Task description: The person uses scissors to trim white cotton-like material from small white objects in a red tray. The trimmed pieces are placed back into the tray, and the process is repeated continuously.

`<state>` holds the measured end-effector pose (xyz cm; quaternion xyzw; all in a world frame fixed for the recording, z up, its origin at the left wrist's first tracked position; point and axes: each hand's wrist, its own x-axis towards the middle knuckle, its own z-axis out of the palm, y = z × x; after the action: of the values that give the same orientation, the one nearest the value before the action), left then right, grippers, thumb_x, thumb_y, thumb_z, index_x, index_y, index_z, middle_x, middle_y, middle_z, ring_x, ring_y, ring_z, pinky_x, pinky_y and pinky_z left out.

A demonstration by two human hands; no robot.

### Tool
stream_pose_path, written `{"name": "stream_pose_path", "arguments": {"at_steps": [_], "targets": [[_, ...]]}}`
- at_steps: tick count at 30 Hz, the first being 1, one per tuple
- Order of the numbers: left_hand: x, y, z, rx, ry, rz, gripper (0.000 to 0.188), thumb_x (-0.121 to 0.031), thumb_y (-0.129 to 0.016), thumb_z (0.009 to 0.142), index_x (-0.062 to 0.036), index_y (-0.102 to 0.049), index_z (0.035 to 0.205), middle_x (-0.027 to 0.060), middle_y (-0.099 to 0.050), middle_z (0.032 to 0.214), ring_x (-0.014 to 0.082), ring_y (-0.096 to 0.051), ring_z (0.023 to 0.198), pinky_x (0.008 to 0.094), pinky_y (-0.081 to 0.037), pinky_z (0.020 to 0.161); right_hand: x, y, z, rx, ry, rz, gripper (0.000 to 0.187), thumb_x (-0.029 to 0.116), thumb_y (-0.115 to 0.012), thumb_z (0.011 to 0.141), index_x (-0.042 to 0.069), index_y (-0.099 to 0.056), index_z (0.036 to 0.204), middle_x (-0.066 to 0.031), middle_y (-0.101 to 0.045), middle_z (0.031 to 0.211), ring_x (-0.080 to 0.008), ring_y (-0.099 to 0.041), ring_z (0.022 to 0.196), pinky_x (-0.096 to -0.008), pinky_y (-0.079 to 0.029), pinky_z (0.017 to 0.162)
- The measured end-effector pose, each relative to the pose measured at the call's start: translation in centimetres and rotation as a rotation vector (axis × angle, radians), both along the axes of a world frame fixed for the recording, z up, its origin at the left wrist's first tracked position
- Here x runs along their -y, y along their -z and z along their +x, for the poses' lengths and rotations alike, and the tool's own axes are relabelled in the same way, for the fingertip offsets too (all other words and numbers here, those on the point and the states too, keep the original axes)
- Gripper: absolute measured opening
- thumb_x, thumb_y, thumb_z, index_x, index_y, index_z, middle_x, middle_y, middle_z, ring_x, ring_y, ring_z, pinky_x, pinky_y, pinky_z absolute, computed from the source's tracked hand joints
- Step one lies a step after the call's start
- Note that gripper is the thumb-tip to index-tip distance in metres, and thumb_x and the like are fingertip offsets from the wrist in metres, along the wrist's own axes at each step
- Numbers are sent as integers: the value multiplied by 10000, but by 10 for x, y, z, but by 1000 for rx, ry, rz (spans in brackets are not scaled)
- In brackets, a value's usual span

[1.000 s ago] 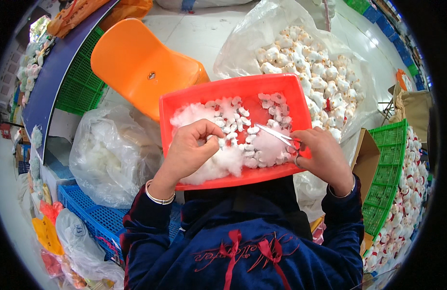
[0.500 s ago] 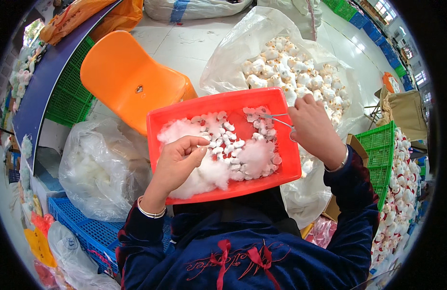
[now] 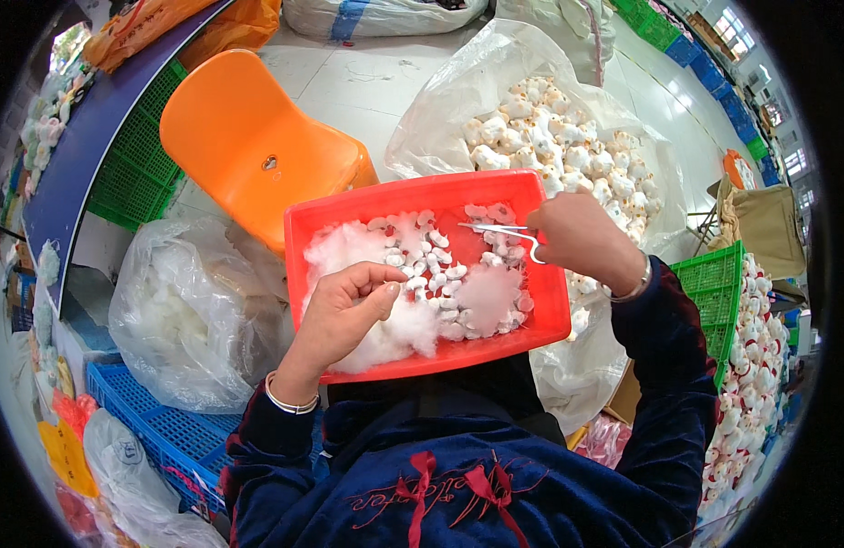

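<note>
Left hand (image 3: 349,306) over left half of red tray (image 3: 554,310), metal tool (image 3: 497,228) in right hand (image 3: 581,233) at far-right corner.
From near edge outward: white fluff (image 3: 399,333) heaped at near edge and up along left edge, partly under left hand. With thumb and index bent nearly tip to tip there; can't tell if pinching anything. In mid-tray, loose small white pieces (image 3: 437,265); toward right edge, pale pinkish clump of fluff (image 3: 488,300), with more pieces around. At far-right corner, right fingers closed on tool's ring handles, blades aimed left over pieces near far edge. Past far edge: orange chair (image 3: 248,137) off far-left corner, clear bag (image 3: 440,119) of white plush parts (image 3: 568,137) off far-right corner.
</note>
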<state>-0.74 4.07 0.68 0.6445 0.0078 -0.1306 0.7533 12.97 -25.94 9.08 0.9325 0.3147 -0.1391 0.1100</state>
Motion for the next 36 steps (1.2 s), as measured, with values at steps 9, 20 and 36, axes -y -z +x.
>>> {"name": "stream_pose_path", "arguments": {"at_steps": [9, 20, 36], "targets": [[19, -6, 4, -5, 23, -94, 191, -105, -625, 1030, 19, -693, 1158, -17, -623, 819, 48, -519, 723, 211, -438, 665, -19, 33, 7, 380, -143, -105, 54, 151, -723, 773, 97, -725, 768, -80, -680, 815, -273, -635, 990, -437, -459, 850], [29, 3, -1, -101, -148, -324, 236, -105, -626, 1032, 32, -643, 1224, 25, -654, 877, 26, -488, 659, 172, -387, 602, -11, -27, -35, 78, -119, 242, 132, 152, -751, 770, 76, -729, 876, -109, -678, 865, -319, -662, 903, -482, -459, 781], [36, 6, -13, -63, -262, -272, 194, -84, -660, 1022, 28, -695, 1177, 74, -734, 904, 115, -688, 797, 225, -486, 638, 1, -17, -96, -116, 18, 693, 283, 163, -820, 740, 72, -725, 991, -64, -657, 857, -288, -626, 876, -415, -469, 793]]}}
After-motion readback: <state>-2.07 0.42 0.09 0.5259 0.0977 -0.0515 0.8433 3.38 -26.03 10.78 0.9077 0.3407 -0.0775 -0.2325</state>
